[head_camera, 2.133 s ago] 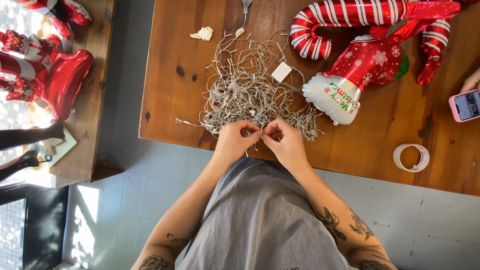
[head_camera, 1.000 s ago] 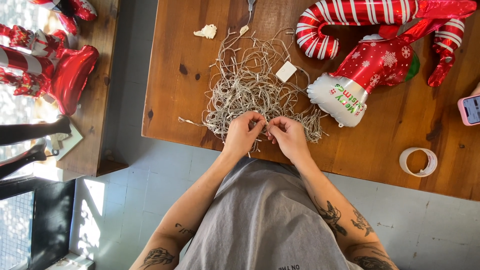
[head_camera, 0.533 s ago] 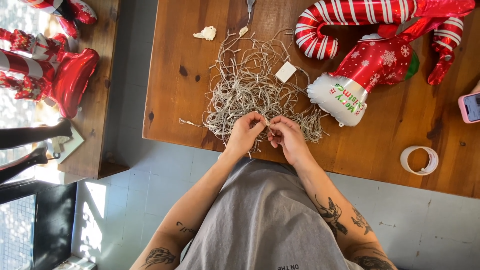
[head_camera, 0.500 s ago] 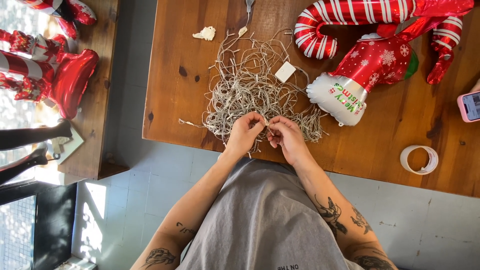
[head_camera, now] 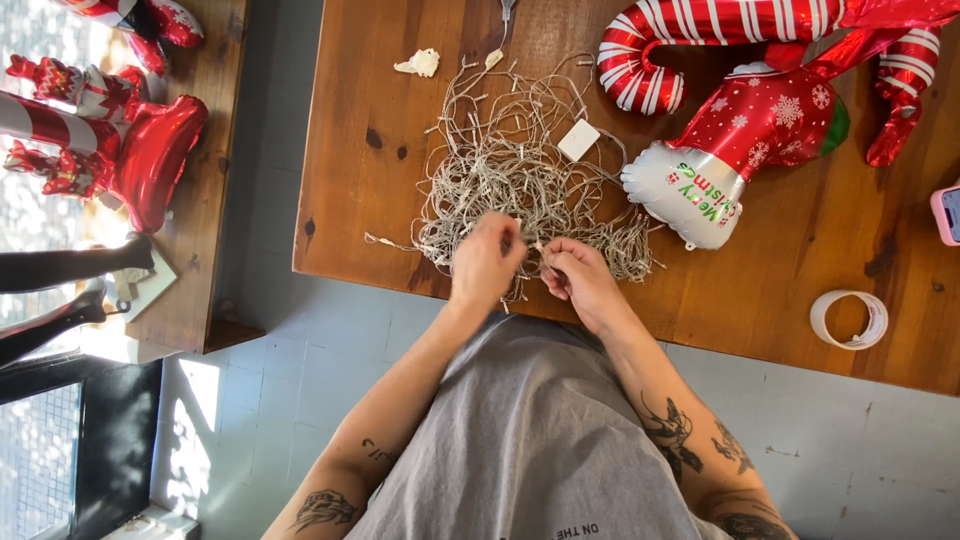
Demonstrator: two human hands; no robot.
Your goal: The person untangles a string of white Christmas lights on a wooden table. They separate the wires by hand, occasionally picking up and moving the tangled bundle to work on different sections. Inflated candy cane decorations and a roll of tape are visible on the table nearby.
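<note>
Both hands, left hand (head_camera: 487,262) and right hand (head_camera: 580,280), pinched strands at the near edge of the tangled string lights (head_camera: 520,170) on the worktop (head_camera: 370,110), fingers closed on the wire.

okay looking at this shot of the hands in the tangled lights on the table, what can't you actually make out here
Head view only:
- Fingertips of the left hand and right hand: buried in the tangled string lights, so the exact strand pinched is unclear.
- Pink phone: cut off by the right edge.
- Candy-cane balloon: top cut off by the upper edge.
- Small white box: too small to identify.
</note>
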